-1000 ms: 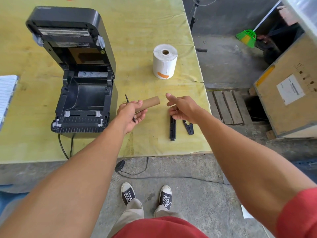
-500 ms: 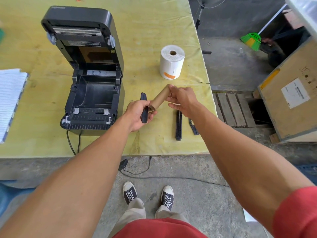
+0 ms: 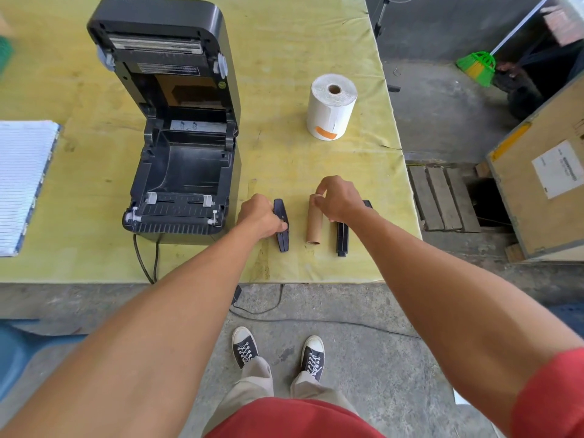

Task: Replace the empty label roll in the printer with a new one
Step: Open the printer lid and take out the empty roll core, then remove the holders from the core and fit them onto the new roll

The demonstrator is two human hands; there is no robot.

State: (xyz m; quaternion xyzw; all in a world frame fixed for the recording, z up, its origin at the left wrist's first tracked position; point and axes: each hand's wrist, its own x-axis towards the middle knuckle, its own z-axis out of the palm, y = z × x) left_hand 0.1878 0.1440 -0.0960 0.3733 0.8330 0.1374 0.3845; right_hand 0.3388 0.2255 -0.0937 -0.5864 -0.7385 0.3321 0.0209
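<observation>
New roll stands upright, beyond right hand, which pinches empty core; left hand grips flange.

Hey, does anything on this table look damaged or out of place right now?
One small thing: the yellow table cover has a short tear at its right edge, just below the new label roll. The printer stands open with an empty bay, as expected mid-swap.
</observation>
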